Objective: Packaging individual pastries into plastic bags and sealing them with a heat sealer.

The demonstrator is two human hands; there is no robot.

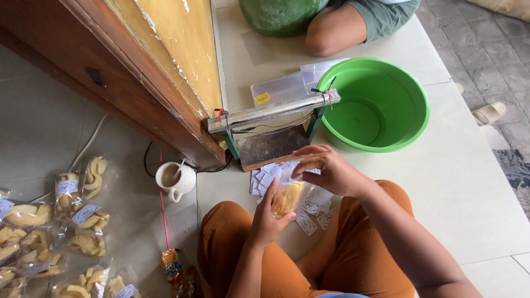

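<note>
My left hand (269, 216) grips the lower part of a small clear plastic bag of yellow crackers (287, 197), held above my lap. My right hand (329, 169) pinches the bag's open top edge. Under both hands, loose white paper labels (309, 215) lie spread on the floor. Just beyond them stands a bar-type heat sealer (273, 112) with a metal arm on a dark wooden base.
An empty green basin (375, 105) sits right of the sealer. Another person's knee (334, 30) is at the top. A white cup with a spoon (175, 179) stands left of my knee. Several filled, labelled cracker bags (77, 215) lie at left beside a wooden door (138, 72).
</note>
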